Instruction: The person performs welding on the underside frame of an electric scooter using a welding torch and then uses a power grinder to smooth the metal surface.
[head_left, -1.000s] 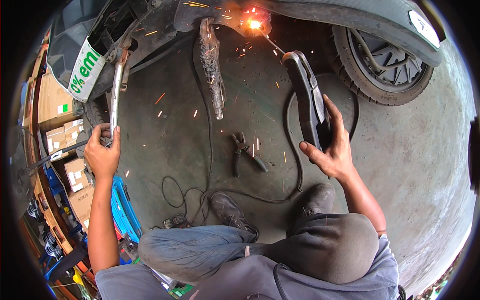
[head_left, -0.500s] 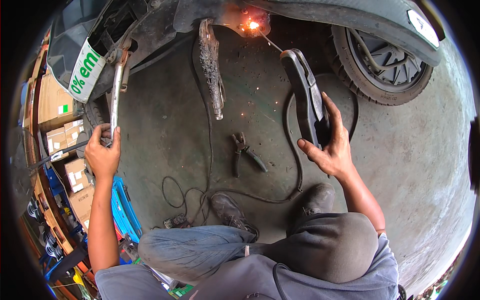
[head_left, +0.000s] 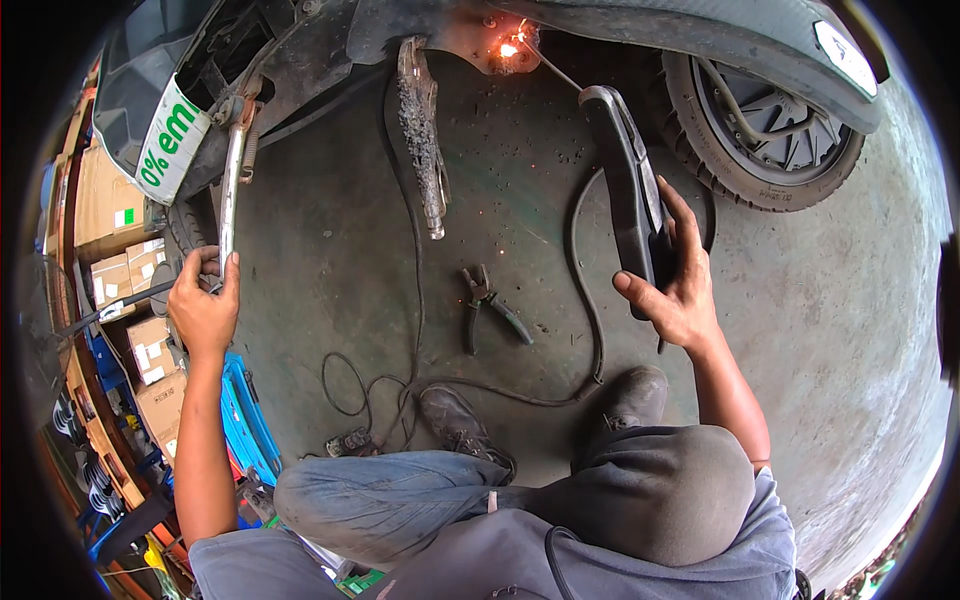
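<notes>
My left hand (head_left: pixel 203 303) is closed on the lower end of a pale metal kickstand (head_left: pixel 234 180), which hangs from a pivot with a spring beside it. In my right hand (head_left: pixel 680 290) is a black welding electrode holder (head_left: pixel 625 180), fingers on one side and thumb on the other. A thin welding electrode (head_left: pixel 556 69) sticks out from its tip. The electrode's end is at a glowing orange spot on a dark metal plate (head_left: pixel 480 55) under the vehicle, with flame and sparks. Left of the glow, a rough, grey-crusted metal leg (head_left: pixel 420 140) points down.
Pliers (head_left: pixel 490 310) lie spread on the floor between my shoes and the vehicle. A black cable (head_left: pixel 590 300) loops across the floor. A scooter wheel (head_left: pixel 770 130) stands at the far right. Cardboard boxes (head_left: pixel 115 210) and a blue crate (head_left: pixel 250 420) are at the left.
My right hand and the electrode holder have shifted slightly right, and the holder's tip has moved up and right. The glow has spread into a small flame. My left hand stays on the kickstand.
</notes>
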